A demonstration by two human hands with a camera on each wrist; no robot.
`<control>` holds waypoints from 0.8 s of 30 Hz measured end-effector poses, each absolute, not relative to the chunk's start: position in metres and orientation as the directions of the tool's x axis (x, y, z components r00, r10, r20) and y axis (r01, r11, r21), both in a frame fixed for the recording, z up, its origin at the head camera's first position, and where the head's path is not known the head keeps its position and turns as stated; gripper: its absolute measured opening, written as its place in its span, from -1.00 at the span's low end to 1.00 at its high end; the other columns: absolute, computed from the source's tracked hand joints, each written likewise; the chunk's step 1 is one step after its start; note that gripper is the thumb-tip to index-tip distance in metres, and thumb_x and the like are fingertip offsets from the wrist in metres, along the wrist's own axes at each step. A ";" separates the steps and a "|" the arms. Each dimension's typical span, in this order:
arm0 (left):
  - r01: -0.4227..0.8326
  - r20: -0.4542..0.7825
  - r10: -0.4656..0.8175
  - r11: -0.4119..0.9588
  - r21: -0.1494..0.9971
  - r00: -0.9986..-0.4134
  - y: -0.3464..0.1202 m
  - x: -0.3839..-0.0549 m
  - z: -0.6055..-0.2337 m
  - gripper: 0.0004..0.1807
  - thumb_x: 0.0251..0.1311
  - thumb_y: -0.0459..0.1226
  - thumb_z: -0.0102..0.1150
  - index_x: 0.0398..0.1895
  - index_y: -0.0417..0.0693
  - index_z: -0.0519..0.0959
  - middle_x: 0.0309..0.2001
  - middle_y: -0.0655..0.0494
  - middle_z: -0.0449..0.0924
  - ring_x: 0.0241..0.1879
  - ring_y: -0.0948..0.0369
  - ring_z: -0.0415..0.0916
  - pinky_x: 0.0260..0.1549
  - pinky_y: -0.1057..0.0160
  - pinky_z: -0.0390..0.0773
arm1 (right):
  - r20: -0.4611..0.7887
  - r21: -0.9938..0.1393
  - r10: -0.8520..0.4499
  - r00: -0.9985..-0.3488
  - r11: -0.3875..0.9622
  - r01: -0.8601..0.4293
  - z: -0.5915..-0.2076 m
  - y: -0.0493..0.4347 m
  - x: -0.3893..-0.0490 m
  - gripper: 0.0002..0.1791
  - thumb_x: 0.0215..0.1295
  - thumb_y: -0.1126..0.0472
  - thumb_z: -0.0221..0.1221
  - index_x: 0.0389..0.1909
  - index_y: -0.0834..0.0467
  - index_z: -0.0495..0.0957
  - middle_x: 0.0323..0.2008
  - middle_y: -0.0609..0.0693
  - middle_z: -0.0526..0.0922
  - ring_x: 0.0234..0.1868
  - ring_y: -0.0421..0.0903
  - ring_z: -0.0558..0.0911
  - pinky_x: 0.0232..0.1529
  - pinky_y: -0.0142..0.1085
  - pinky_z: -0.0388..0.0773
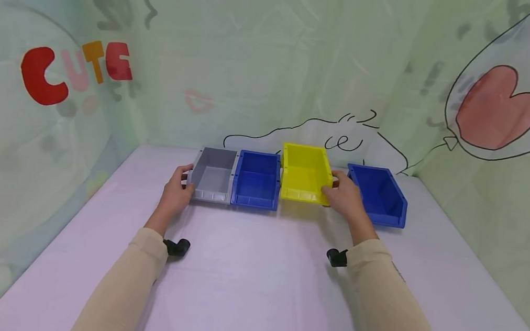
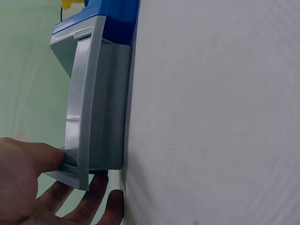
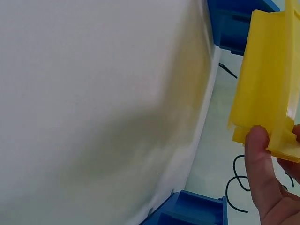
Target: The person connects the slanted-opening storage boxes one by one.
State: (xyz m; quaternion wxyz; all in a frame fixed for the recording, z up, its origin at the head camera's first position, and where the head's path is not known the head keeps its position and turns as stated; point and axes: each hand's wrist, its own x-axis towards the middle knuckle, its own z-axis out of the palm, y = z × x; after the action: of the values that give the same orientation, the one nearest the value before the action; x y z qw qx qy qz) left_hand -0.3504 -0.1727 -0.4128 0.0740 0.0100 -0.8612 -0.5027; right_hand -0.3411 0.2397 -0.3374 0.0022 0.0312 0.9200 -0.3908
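Note:
A grey storage bin (image 1: 214, 177) and a blue bin (image 1: 256, 181) stand side by side on the table, touching or nearly so. My left hand (image 1: 178, 192) holds the grey bin at its left front corner, thumb on the front lip and fingers spread along its outer side in the left wrist view. Right of the blue bin, a yellow bin (image 1: 306, 171) is raised off the table, its shadow falling below. My right hand (image 1: 344, 195) grips its right front corner; a finger (image 3: 259, 154) lies against the underside in the right wrist view.
A second blue bin (image 1: 379, 197) sits farther right, slightly turned, beyond my right hand. Printed cloth walls (image 1: 256, 54) enclose the white table (image 1: 255, 280) at the back and sides. Each sleeve carries a dark wrist camera (image 1: 177, 247).

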 end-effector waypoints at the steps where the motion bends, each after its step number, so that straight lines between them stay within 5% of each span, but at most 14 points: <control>1: 0.059 0.119 -0.090 0.495 0.867 -0.989 -0.173 -0.351 -0.412 -0.34 0.51 -0.35 -0.10 0.63 0.07 0.10 0.48 -0.29 0.27 0.33 -0.22 0.43 0.22 -0.14 0.52 | -0.028 -0.717 0.049 -0.998 0.695 0.055 -0.337 0.240 -0.341 -0.27 0.46 0.20 0.05 0.60 0.20 0.10 0.34 0.36 0.41 0.09 0.20 0.58 0.00 -0.12 0.72; 13: 0.062 0.121 -0.086 0.502 0.862 -0.989 -0.172 -0.349 -0.411 -0.34 0.51 -0.36 -0.10 0.63 0.05 0.10 0.48 -0.32 0.26 0.35 -0.26 0.41 0.24 -0.16 0.51 | 0.322 -0.477 -0.058 -0.945 0.852 -0.215 -0.340 0.229 -0.342 -0.18 0.47 -0.01 0.16 0.63 0.10 0.09 0.54 0.29 0.19 0.50 0.32 0.23 0.47 0.27 0.23; 24: 0.060 0.121 -0.089 0.505 0.861 -0.989 -0.172 -0.347 -0.411 -0.34 0.51 -0.36 -0.09 0.63 0.06 0.10 0.49 -0.32 0.25 0.35 -0.26 0.41 0.23 -0.16 0.51 | 0.305 -0.261 -0.240 -0.922 0.910 -0.323 -0.335 0.206 -0.344 -0.20 0.50 -0.09 0.09 0.63 0.09 0.10 0.58 0.25 0.17 0.53 0.32 0.23 0.50 0.25 0.19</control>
State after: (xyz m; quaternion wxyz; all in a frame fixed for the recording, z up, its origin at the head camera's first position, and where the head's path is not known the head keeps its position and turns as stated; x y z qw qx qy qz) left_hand -0.3473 -0.1723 -0.4110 0.0751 0.0085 -0.8641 -0.4976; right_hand -0.3441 0.2057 -0.3349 -0.1342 -0.1454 0.9679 -0.1552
